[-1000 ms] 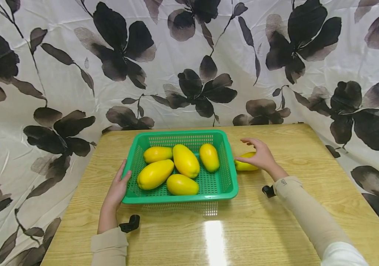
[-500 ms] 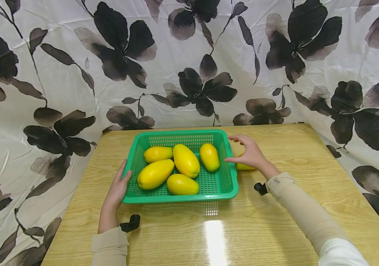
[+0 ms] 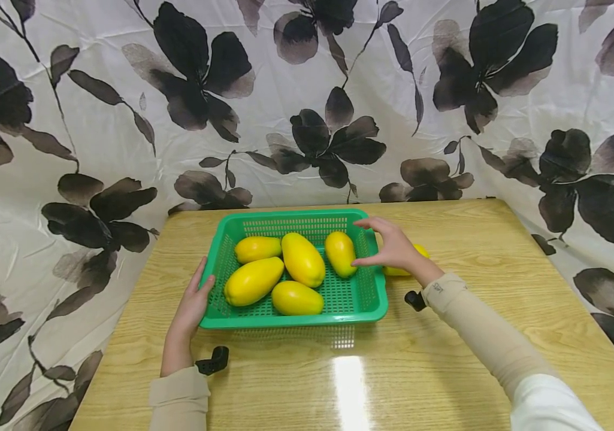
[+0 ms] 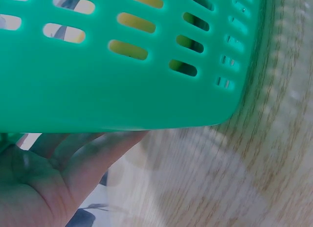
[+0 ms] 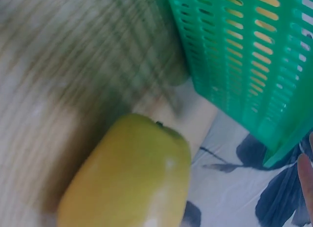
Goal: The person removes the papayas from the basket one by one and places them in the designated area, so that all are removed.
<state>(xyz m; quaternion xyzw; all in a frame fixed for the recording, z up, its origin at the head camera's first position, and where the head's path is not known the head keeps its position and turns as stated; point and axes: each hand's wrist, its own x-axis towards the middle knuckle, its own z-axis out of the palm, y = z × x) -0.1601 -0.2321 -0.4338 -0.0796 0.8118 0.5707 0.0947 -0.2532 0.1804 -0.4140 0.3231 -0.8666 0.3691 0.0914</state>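
A green slotted plastic basket (image 3: 290, 321) stands on the table, holding several smooth yellow oblong fruits that look like papayas, including a long one (image 3: 304, 260) in the middle. My left hand (image 3: 190, 305) lies along the basket's left side, thumb near the rim; in the left wrist view its fingers pass behind the basket's corner. My right hand (image 3: 390, 242) reaches over the right rim with thumb and fingers spread apart, the thumb tip beside the rightmost papaya (image 3: 341, 254). Another papaya (image 5: 134, 178) lies outside the basket, partly hidden under the right hand in the head view.
The wooden table (image 3: 285, 383) reflects a bright light in front of the basket. Floral cloth (image 3: 328, 90) hangs behind and at both sides. Black wrist cameras sit on the left wrist (image 3: 213, 360) and right wrist (image 3: 415, 300).
My right hand has moved left from over the papaya outside the basket to over the basket's right rim. The left hand and basket have stayed in place.
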